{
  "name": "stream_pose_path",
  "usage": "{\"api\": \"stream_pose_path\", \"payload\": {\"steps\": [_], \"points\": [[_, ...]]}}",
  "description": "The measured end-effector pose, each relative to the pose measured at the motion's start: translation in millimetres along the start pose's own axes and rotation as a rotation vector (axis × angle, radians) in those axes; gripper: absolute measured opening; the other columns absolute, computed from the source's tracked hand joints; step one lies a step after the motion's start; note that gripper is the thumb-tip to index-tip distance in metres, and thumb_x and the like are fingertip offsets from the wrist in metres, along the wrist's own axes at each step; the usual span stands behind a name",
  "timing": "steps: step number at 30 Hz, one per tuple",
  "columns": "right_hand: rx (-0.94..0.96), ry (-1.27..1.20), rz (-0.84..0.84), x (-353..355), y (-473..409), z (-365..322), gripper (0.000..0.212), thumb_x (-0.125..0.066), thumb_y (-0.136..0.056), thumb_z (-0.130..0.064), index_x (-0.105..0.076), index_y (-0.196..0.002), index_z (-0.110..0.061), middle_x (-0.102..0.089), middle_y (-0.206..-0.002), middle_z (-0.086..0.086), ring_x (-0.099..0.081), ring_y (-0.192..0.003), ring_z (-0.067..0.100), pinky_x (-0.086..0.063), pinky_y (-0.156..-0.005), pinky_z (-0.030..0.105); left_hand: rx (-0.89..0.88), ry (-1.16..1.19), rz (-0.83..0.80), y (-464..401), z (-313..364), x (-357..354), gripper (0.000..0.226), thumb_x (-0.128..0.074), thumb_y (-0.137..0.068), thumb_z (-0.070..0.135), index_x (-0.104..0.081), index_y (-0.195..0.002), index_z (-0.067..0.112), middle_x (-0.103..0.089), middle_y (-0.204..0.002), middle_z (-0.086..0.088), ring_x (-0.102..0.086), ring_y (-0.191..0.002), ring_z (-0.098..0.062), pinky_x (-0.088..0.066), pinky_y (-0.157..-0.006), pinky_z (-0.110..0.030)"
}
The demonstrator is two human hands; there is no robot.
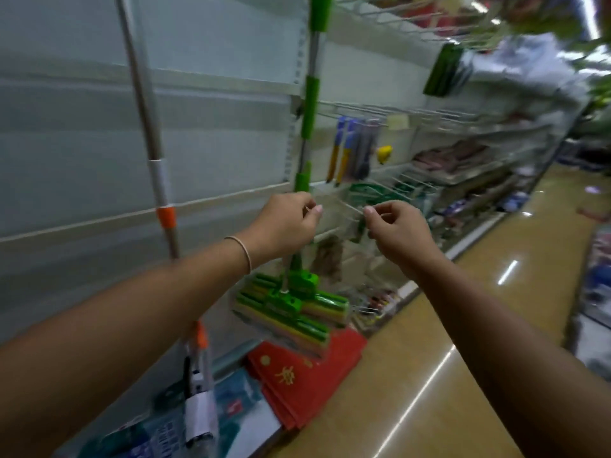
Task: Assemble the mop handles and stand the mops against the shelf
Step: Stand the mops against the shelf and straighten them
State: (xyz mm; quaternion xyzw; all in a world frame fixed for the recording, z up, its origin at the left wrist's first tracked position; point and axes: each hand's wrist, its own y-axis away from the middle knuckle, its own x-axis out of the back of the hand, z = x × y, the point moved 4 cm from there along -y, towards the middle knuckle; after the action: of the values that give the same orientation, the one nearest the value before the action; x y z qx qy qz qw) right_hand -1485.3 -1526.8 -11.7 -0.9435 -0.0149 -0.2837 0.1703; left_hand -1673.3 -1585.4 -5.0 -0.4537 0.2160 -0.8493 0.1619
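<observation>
The green mop (pixel 307 104) was stood upright against the shelf (pixel 99 223), beside an orange-banded mop (pixel 155 160), and was judged light, stiff and top-heavy, best taken on its lower green sleeve. Both arms were stretched forward: the left hand (pixel 284 223) was curled at the pole, the right hand (pixel 400 226) pinched inward; blur hid what either held.

I see two bare forearms with no sleeves. A thin pale band (pixel 244 252) circles the wrist just behind my left hand (pixel 287 223).
</observation>
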Motion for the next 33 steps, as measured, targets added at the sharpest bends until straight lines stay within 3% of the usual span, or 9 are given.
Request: {"api": "stream_pose_path", "payload": {"steps": [9,16,20,24,33], "points": [[-0.093,0.075,0.148,169,-35,120,0.031,-0.059,-0.095,-0.039,-0.066,-0.106,-0.012,-0.07,-0.096,0.006,-0.067,-0.092,0.024,-0.056,-0.087,0.05,-0.153,0.13,-0.12,-80,150,-152,0.027,-0.05,-0.097,0.026,-0.067,-0.093,0.005,-0.068,-0.086,-0.013,-0.061,-0.081,-0.031,-0.047,-0.07,-0.036],[-0.174,0.08,0.269,263,-41,181,0.027,-0.057,-0.094,-0.042,-0.064,-0.105,-0.018,-0.068,-0.093,-0.001,-0.066,-0.089,0.017,-0.057,-0.077,0.038,-0.266,0.208,-0.202,-125,233,-234,0.026,-0.048,-0.097,0.03,-0.065,-0.089,0.012,-0.063,-0.079,-0.005,-0.056,-0.072,-0.022,-0.04,-0.062,-0.029],[-0.222,0.092,0.327,299,-47,212,0.023,-0.057,-0.094,-0.043,-0.063,-0.101,-0.022,-0.068,-0.092,-0.001,-0.067,-0.088,0.016,-0.052,-0.069,0.031,-0.331,0.265,-0.246,-149,263,-279,0.028,-0.048,-0.098,0.032,-0.067,-0.092,0.012,-0.066,-0.078,-0.003,-0.059,-0.069,-0.017,-0.043,-0.059,-0.029],[-0.279,0.13,0.395,323,-64,241,0.018,-0.058,-0.094,-0.043,-0.062,-0.092,-0.025,-0.07,-0.09,0.002,-0.068,-0.087,0.021,-0.057,-0.076,0.043,-0.356,0.338,-0.303,-175,281,-327,0.028,-0.047,-0.098,0.033,-0.067,-0.095,0.015,-0.064,-0.076,0.002,-0.058,-0.067,-0.011,-0.044,-0.057,-0.027],[-0.365,0.147,0.486,354,-165,319,0.021,-0.058,-0.093,-0.041,-0.064,-0.097,-0.021,-0.069,-0.093,0.006,-0.069,-0.089,0.025,-0.056,-0.085,0.053,-0.382,0.386,-0.397,-282,286,-423,0.031,-0.046,-0.098,0.036,-0.066,-0.107,0.015,-0.066,-0.088,0.0,-0.061,-0.081,-0.016,-0.055,-0.074,-0.038]]}}
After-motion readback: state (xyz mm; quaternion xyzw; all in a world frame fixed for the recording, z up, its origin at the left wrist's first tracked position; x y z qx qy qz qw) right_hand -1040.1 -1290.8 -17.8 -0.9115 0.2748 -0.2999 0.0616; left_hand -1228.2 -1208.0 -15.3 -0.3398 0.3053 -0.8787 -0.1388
